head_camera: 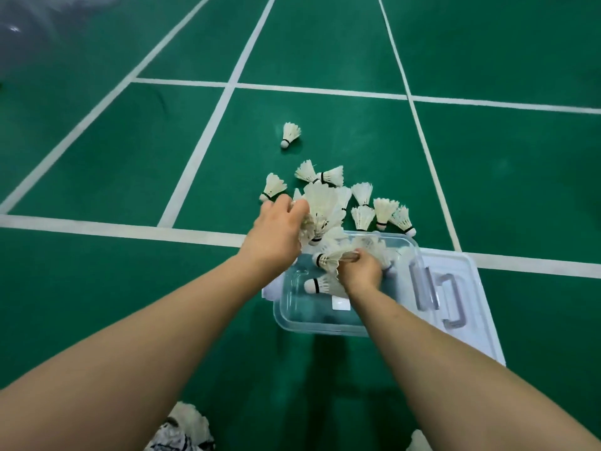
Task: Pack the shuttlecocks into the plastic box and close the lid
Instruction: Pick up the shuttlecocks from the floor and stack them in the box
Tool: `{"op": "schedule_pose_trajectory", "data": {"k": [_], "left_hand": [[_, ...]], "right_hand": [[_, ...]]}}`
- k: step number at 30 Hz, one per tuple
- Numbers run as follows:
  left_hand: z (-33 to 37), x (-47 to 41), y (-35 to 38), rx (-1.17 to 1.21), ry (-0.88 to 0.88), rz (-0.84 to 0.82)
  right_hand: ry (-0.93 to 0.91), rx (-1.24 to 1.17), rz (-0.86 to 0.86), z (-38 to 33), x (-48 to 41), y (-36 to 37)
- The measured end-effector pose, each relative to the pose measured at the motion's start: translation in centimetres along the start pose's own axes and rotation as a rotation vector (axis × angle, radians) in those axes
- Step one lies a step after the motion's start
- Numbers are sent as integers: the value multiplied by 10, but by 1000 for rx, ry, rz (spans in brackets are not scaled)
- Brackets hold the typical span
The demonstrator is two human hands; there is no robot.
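Green court floor [97,271] with white lines | left hand [276,232] curled round a bunch of white shuttlecocks [322,209] at the box's far rim; loose pile [374,206] beyond, one shuttlecock [290,134] apart | right hand [359,271] inside clear plastic box [312,323], gripping one feathered shuttle [328,258]; lid [468,288] lies beside, right.

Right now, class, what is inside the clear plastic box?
Inside the plastic box lie several shuttlecocks, one clearly by the near-left wall. The right hand reaches in, closed on another. It and the left hand cover the far end, so the full count is hidden.
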State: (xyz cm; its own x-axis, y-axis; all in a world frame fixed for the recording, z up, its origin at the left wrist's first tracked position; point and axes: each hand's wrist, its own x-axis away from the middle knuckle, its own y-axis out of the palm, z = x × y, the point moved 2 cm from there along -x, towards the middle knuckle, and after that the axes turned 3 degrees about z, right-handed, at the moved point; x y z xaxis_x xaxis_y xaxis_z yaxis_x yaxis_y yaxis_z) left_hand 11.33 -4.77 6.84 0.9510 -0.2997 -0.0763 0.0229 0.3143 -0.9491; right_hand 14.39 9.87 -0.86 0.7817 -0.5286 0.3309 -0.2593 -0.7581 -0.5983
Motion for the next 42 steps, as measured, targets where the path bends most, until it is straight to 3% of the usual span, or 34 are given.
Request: {"op": "schedule_pose_trajectory", "data": {"k": [6,11,14,21,33,42], "left_hand": [[-14,-29,24,39,52,68],[-20,-41,43,95,155,243],[-18,-47,46,84,178,235],[-17,-42,45,83,160,216],[8,-19,15,42,79,63],[30,4,12,34,101,67]], "right_hand": [[61,-116,-72,14,-33,60],[68,-140,-110,26,-54,80],[84,-125,-198,30,-59,83],[240,-351,-233,38,-53,95],[117,-307,-236,18,-43,24],[123,116,-194,46,-48,-21]]}}
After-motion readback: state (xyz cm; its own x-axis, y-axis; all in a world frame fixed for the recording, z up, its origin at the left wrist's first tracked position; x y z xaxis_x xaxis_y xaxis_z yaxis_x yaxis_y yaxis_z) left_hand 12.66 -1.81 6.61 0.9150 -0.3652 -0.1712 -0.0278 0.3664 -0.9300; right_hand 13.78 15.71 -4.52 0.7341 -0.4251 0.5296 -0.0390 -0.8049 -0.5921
